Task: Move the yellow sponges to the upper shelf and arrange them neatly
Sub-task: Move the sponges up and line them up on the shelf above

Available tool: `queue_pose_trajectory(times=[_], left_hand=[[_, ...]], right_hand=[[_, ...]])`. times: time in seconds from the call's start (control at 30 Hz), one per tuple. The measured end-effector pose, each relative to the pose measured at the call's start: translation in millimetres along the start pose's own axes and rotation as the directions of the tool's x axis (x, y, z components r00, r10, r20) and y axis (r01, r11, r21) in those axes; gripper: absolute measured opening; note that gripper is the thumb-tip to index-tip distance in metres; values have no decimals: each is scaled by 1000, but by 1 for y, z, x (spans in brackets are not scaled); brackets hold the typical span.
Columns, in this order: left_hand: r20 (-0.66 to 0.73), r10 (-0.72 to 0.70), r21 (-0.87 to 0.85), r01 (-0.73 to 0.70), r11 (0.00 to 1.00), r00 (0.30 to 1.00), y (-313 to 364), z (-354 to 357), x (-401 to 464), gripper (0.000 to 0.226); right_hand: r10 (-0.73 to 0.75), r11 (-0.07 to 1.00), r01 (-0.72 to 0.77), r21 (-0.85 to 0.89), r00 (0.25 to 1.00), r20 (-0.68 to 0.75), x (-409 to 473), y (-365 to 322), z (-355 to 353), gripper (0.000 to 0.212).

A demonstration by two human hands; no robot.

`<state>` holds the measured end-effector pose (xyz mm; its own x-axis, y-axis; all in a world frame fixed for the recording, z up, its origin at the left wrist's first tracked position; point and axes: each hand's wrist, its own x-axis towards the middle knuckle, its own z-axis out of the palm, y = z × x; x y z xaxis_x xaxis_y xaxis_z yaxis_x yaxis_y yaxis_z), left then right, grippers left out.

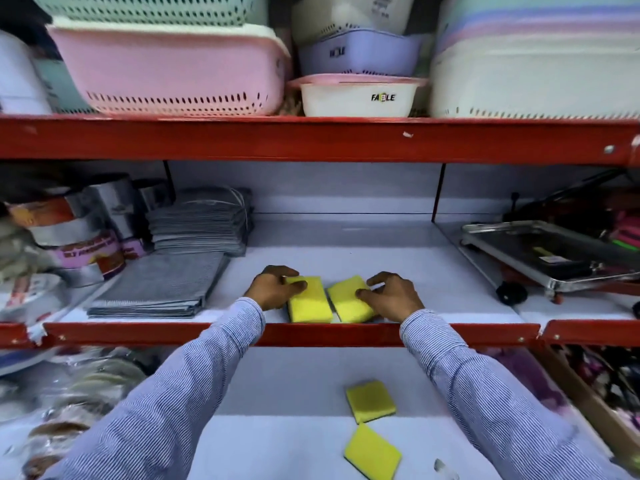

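Note:
Two yellow sponges lie side by side near the front edge of the white middle shelf (346,244). My left hand (273,287) grips the left sponge (310,304) at its far left corner. My right hand (393,296) rests on the right sponge (348,301), fingers curled over its right side. The right sponge sits slightly angled, with a narrow gap between the two. On the lower shelf (294,386) lie two more yellow sponges, one (370,400) behind the other (372,452), both turned askew.
Folded grey cloths (162,285) and a taller grey stack (201,220) lie left of my hands, beside foil rolls (76,237). A metal tray on wheels (554,254) stands at the right. Red shelf beams (311,140) frame the opening; plastic baskets (169,67) fill the top shelf.

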<state>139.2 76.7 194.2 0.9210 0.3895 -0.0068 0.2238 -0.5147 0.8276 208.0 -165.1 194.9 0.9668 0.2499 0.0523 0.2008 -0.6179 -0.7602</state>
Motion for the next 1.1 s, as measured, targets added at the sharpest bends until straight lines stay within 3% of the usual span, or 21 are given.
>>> queue_pose_trajectory(times=[0.1,0.17,0.23,0.3,0.33,0.4,0.47,0.5,0.53,0.6,0.67,0.77,0.87,0.97,1.1], left_hand=[[-8,114,274,-108,956,993,2,1,-11,62],[-24,212,415,-183,891,977,2,4,-26,69],[-68,323,576,-227,785,944,-3,9,-43,74],[-81,462,705,-277,653,883,-13,13,-58,79],[-83,521,744,-296,600,850,-18,14,-63,82],[-79,579,798,-297,524,811,-31,18,-69,83],[-88,596,833,-269,483,798,-43,22,-72,82],[-95,596,839,-259,480,798,-49,24,-73,81],[-101,591,839,-251,483,800,-55,27,-73,80],[-109,574,839,-235,490,812,-66,31,-73,78],[-108,568,840,-232,491,816,-73,33,-72,76],[-126,591,837,-235,494,797,-77,37,-69,75],[-161,619,823,-242,514,769,-81,41,-66,75],[-184,639,806,-258,533,746,-84,42,-66,74],[-198,643,795,-262,547,740,-87,42,-68,74]], right_hand=[[-73,990,72,-121,997,-2,-16,2,-5,45],[-267,955,247,-165,957,-113,-30,5,-5,42],[-549,836,513,-194,780,-301,-49,14,-4,33],[-736,652,715,-251,520,-433,-68,32,0,23],[-803,555,780,-289,412,-431,-76,46,5,22],[-897,411,846,-341,308,-318,-90,80,19,22],[-923,384,851,-359,347,-164,-96,111,37,21],[-900,429,825,-368,427,-91,-97,125,47,21],[-833,516,767,-381,554,-13,-98,135,58,22],[-544,733,540,-413,830,121,-99,152,78,26],[-245,839,321,-440,944,223,-100,168,99,34],[56,792,184,-582,927,371,-99,181,130,59],[225,744,101,-660,893,391,-100,191,159,84],[259,701,84,-708,895,362,-98,199,174,93],[152,696,176,-696,911,383,-96,189,163,80]])
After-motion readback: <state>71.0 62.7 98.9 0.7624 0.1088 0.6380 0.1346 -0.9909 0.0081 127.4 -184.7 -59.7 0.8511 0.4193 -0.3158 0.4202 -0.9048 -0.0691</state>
